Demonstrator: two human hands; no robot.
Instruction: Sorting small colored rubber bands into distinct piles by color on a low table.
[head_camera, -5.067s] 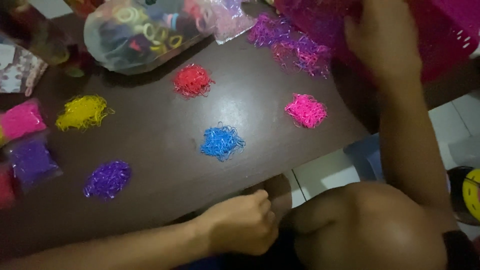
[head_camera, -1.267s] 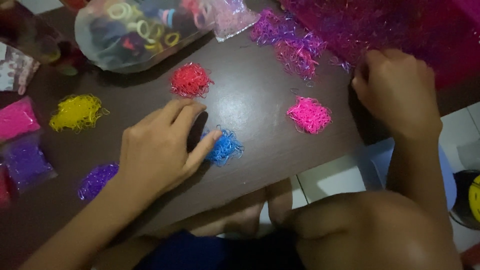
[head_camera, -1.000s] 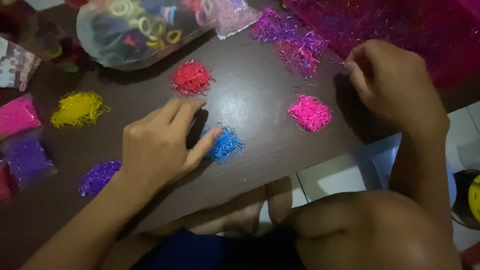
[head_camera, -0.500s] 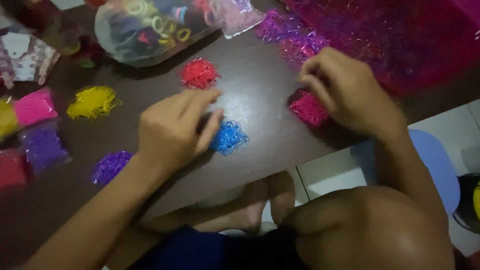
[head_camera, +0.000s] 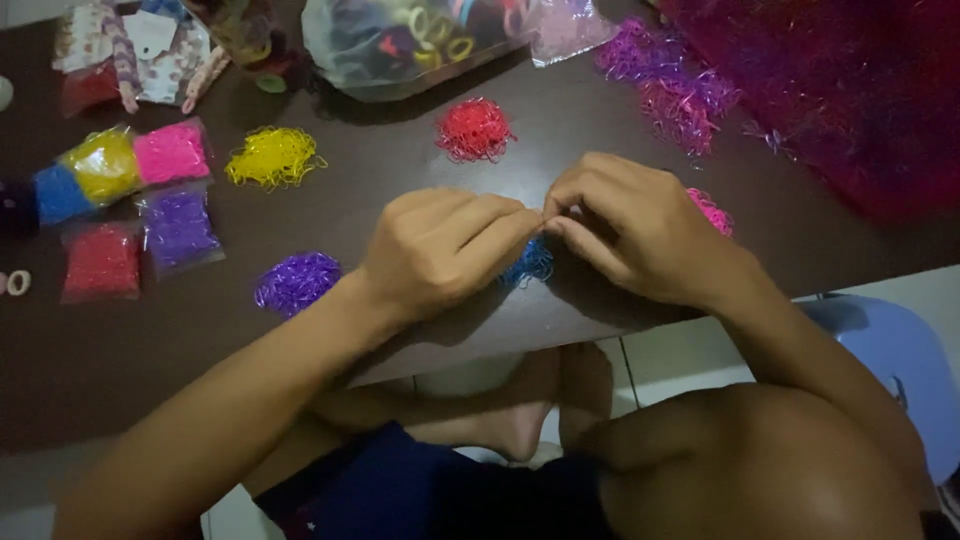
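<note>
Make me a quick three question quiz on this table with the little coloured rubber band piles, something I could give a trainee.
1. True or false: the left hand and the right hand meet at the fingertips above the blue pile.
2. Which pile lies farthest toward the left edge of the picture: A the red pile, B the yellow pile, C the pink pile?
3. Fill in: just left of the left wrist, on the dark table, lies the ___ pile.

Key: 1 true. 2 B. 3 purple.
</note>
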